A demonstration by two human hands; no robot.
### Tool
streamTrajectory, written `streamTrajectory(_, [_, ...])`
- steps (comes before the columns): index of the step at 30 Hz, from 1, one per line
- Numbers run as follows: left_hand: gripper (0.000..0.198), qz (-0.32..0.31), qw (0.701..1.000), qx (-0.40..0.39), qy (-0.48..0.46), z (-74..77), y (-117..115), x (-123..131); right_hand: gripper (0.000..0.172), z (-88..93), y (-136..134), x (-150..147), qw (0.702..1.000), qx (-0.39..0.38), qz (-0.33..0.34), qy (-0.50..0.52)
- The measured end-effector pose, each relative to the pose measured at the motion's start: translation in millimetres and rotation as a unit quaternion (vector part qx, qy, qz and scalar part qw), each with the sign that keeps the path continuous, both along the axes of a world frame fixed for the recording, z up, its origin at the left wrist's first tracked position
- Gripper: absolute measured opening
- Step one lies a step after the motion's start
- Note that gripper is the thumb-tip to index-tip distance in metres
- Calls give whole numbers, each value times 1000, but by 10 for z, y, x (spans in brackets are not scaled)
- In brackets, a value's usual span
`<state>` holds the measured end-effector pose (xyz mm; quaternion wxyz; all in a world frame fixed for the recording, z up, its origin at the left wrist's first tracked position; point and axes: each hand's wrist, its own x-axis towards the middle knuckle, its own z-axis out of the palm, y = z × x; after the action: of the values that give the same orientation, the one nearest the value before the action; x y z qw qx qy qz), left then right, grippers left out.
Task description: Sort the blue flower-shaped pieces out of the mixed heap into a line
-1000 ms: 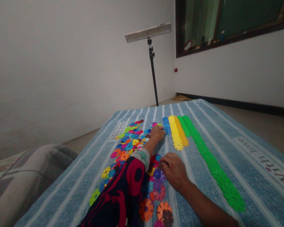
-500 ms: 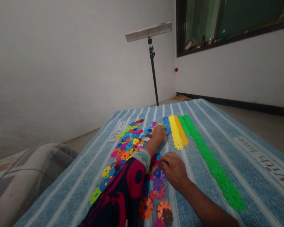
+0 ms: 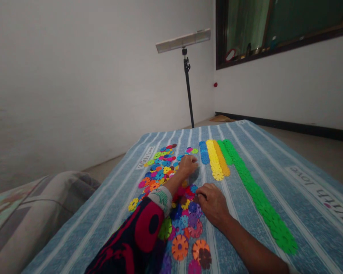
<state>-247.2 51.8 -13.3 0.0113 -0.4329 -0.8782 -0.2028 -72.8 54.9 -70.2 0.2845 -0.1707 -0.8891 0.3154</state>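
Flower-shaped notched plastic discs (image 3: 160, 174) in mixed colours lie in a loose pile on a striped blue cloth (image 3: 251, 224). My left hand (image 3: 188, 166), in a patterned sleeve, hovers at the pile's right edge with its fingers curled together; anything in them is hidden. Nearer to me, my right hand (image 3: 213, 201) rests beside the pile, thumb and fingers pinched close to a brown disc; whether it grips one is unclear. To the right are rows of overlapping discs: a short blue row (image 3: 204, 153), a yellow row (image 3: 215, 160), an orange-yellow row (image 3: 222, 161) and a long green row (image 3: 260, 194).
A short green row (image 3: 225, 152) lies against the long one. Behind the cloth-covered surface stands a lamp (image 3: 184, 40) on a black pole. Grey fabric (image 3: 60, 201) is bunched at the left. A dark-framed window (image 3: 274, 30) is at the upper right.
My left hand has drawn back from the blue row toward the pile, so the blue row shows in full. My right hand stays almost in place. The view has shifted slightly.
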Motion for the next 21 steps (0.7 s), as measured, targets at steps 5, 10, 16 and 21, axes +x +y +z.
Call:
streamTrajectory(5, [17,-85,996,-34,-18,331,-624,2,20,-20,13,16,1000,-2,9,8])
streamTrajectory(10, [22,-59,993,-38,-90,511,-1553,-25,21,-77,47,33,1000,7,17,0])
streamTrajectory(16, [30,145,980,79,-112,221,-2517,-127,23,-145,86,61,999,24,28,-4])
streamTrajectory(21, [29,259,943,190,-91,-140,-2720,-194,26,-164,89,101,999,37,30,-4])
